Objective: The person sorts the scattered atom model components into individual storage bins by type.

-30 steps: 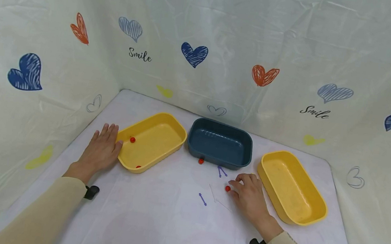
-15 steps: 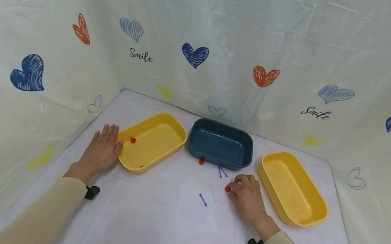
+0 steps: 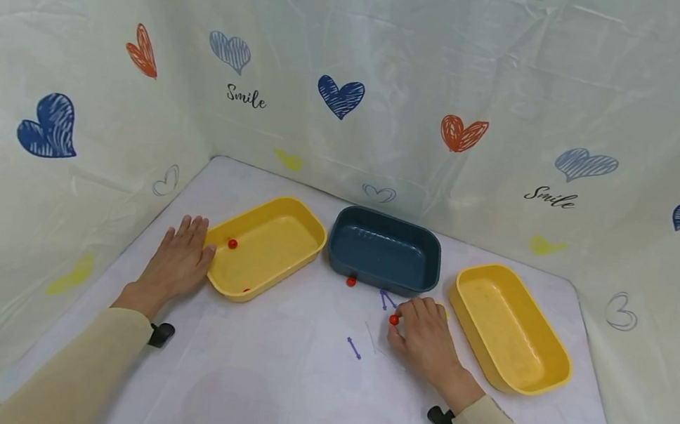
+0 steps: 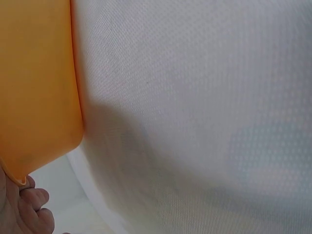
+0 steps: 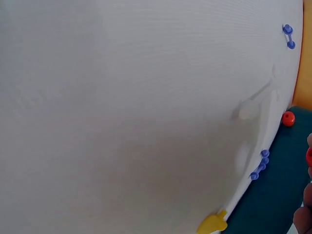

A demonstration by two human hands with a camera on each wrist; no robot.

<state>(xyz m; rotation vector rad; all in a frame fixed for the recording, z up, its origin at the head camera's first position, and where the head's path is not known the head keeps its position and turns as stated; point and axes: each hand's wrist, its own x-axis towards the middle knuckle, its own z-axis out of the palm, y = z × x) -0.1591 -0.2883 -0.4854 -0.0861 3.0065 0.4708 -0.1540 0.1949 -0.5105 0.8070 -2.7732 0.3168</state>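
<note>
My right hand [image 3: 426,337] pinches a small round red bead [image 3: 394,320] between thumb and fingers, just above the table. In the right wrist view the held bead [image 5: 309,157] shows only partly at the right edge, between fingertips. Straight-fingered, my left hand [image 3: 177,261] rests against the left end of a yellow bin [image 3: 302,258], thumb at its rim. Inside that bin are red pieces, one a bead [image 3: 233,244]. Another red bead [image 5: 288,118] sits on the table against the front of the dark blue bin [image 3: 379,277].
A second yellow bin [image 3: 544,336] stands right of my right hand. Blue-purple dumbbell-shaped pieces [image 3: 354,348] lie on the white table, with thin whitish pieces [image 5: 253,101] near them. A small yellow piece [image 5: 213,223] lies close to the right hand. A printed curtain [image 3: 411,51] hangs behind.
The right hand has closed its thumb and fingers on the red bead and moved slightly left and away from the body with it. The left hand stays in place.
</note>
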